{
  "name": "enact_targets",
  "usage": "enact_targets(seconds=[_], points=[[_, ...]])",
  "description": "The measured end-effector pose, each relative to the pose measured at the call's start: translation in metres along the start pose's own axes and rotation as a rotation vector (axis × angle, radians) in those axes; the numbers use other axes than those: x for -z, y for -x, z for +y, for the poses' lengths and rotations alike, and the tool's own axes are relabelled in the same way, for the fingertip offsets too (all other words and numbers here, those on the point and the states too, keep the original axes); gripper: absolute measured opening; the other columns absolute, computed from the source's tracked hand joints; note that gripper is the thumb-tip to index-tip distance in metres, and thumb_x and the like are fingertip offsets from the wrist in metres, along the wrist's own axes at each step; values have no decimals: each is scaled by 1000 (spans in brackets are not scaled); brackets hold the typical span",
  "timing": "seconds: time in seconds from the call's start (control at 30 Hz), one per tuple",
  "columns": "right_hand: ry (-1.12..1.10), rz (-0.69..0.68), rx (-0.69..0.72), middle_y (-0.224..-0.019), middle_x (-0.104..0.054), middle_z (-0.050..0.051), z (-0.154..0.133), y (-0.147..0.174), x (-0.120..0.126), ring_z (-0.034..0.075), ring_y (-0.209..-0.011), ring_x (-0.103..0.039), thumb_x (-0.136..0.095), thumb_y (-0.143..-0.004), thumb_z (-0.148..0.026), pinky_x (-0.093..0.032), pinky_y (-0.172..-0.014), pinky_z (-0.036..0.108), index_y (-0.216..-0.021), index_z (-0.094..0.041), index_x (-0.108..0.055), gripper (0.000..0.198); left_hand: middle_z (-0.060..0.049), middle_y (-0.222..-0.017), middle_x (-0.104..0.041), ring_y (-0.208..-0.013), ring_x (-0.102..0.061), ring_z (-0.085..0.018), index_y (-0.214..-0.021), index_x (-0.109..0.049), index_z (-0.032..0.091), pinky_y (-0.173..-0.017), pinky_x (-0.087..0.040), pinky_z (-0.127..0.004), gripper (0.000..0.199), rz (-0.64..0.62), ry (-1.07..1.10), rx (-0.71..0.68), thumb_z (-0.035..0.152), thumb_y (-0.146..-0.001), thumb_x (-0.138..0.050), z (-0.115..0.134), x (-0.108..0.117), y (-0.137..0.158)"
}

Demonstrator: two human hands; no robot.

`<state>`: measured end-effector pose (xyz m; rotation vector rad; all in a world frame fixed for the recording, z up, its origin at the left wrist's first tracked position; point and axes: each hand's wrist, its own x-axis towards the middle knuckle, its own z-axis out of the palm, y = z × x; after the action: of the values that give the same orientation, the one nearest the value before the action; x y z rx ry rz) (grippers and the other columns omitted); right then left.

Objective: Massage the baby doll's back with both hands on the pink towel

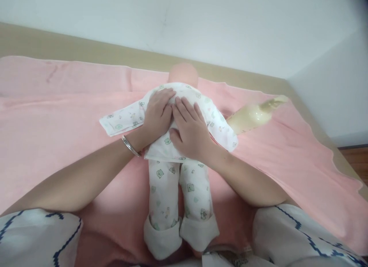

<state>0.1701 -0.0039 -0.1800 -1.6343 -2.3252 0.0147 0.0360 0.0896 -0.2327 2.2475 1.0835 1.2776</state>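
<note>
A baby doll (pixel 184 73) in a white top (pixel 168 146) and white trousers (pixel 163 186), both printed with small green animals, lies stretched out with its head away from me. Only the smooth rounded head shows, with no face visible. My left hand (pixel 158 112) rests flat on the upper left of the doll's torso. Beside it, my right hand (pixel 192 129) lies flat on the middle and right of the torso, fingers extended and pointing up toward the head. The fingertips of both hands are close together. The trouser legs end in wide turned-up cuffs.
A pink blanket (pixel 71 117) is spread under the doll on a tan surface (pixel 94 48) that borders a white wall (pixel 218 29). A shiny cream-yellow bottle-like container (pixel 253 115) with a narrow tip lies right of the doll's sleeve.
</note>
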Motion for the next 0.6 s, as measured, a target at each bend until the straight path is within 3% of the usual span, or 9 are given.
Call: enact_targets(seconds=[0.37, 0.6], points=[[-94, -3, -15, -167, -29, 2, 28, -18, 0, 28, -157, -19, -38, -98, -32, -14, -129, 59, -152, -21, -46, 56, -3, -142, -61, -137, -53, -20, -126, -59, 27, -124, -42, -47, 41, -4, -9, 42, 21, -92, -37, 6, 4, 0], [-97, 20, -27, -166, -30, 2, 29, -17, -1, 29, -157, -19, -39, -98, -30, -15, -128, 60, -149, -24, -50, 52, -7, -141, -62, -136, -54, -22, -126, -62, 19, -124, -42, -46, 43, 2, -27, 36, 20, -91, -37, 5, 2, 0]])
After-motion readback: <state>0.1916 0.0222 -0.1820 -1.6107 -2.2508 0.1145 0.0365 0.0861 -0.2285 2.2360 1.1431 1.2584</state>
